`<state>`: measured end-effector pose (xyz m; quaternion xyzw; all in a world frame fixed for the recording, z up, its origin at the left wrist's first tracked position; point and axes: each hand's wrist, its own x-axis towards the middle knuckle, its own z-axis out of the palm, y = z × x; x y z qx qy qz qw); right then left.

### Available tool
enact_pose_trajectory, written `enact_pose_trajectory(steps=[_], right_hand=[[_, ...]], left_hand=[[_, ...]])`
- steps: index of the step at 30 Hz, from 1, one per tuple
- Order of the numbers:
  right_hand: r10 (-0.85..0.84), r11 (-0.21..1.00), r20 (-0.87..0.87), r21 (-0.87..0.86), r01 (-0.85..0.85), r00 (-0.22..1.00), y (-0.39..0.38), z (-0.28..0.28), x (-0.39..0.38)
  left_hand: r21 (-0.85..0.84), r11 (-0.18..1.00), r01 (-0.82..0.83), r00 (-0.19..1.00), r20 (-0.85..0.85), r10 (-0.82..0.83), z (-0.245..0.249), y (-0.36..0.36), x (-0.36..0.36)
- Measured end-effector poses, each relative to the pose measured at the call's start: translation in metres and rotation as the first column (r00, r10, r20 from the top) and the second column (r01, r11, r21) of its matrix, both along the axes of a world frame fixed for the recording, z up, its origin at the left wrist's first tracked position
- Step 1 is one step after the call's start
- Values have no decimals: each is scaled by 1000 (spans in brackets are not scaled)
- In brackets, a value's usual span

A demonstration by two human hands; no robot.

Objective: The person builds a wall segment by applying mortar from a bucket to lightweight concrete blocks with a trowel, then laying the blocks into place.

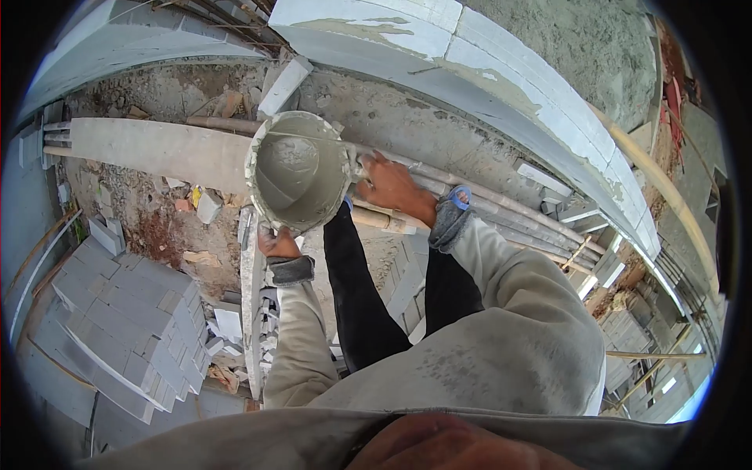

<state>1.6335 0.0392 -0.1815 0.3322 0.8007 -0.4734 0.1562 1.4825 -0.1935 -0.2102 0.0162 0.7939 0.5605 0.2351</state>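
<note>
A mortar-crusted bucket (pixel 338 205) is in front of me, tilted so that its mouth faces my view. Wet grey mortar (pixel 290 160) lies inside, and a thin handle wire (pixel 301 138) crosses the opening. My left hand (pixel 280 243) grips the near lower edge, its fingertips partly hidden by the bucket. At the right side, my right hand (pixel 392 184) is closed at the bucket's rim, by the handle's end; some of those fingers are hidden too.
Below me run scaffold pipes (pixel 501 207) and a plank (pixel 157 149). A pale block wall (pixel 501 78) with mortar smears curves along the far side. Stacked grey blocks (pixel 133 313) stand at lower left, near rubble (pixel 208 205). A bamboo pole (pixel 666 188) leans at right.
</note>
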Motion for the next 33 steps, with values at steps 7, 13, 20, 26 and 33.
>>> enact_pose_trajectory(steps=[7,13,20,26,33], right_hand=[[79,995,102,-70,-72,992,-8,-42,3],[-157,946,-17,-291,145,987,17,2,76],[-216,910,-124,-386,153,969,32,0,76],[-591,557,-227,-809,189,774,52,48,41],[-220,767,-280,542,343,934,116,62,-67]], left_hand=[[-5,985,170,975,-142,-169,21,38,46],[17,985,174,978,-116,-171,26,58,47],[131,985,110,993,30,-114,22,75,39],[270,958,-97,988,139,61,-1,72,25],[136,989,-61,992,115,46,-5,54,12]])
